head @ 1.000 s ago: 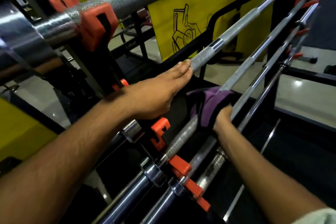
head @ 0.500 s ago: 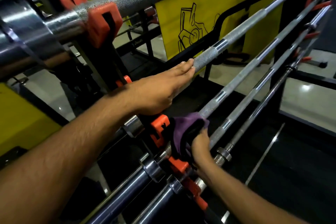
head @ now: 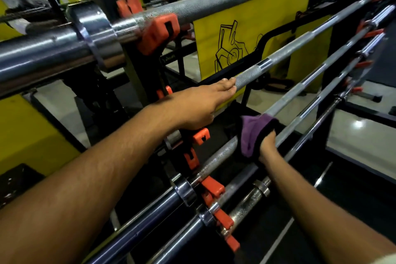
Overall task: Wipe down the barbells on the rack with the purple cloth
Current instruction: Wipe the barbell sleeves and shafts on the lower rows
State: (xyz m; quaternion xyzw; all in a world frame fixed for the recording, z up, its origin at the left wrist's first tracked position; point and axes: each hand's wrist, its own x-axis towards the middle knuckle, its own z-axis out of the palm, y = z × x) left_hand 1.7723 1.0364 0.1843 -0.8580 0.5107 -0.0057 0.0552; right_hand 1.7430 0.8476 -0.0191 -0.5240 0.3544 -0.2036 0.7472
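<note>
Rack wipe, third barbell down: slip and snag risks noted.

Rack [head: 147, 75] bars are closely stacked; left hand [head: 199, 107] is laid flat, fingers together, on the second barbell [head: 278, 55]. Purple cloth [head: 251, 135] is gripped round the third barbell [head: 222, 152] by the right hand [head: 266, 146]; cloth may be snagged on knurling, knuckles knocked against the neighbouring bar.

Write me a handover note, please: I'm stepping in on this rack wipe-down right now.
Left hand: fingers straight, resting along the second barbell.
Right hand: grips the purple cloth, wrapped round the third barbell near its left end.
Done: cannot tell from this view which bars are already wiped.
Left: run the cloth along this bar toward the far end, then the lower barbells.
</note>
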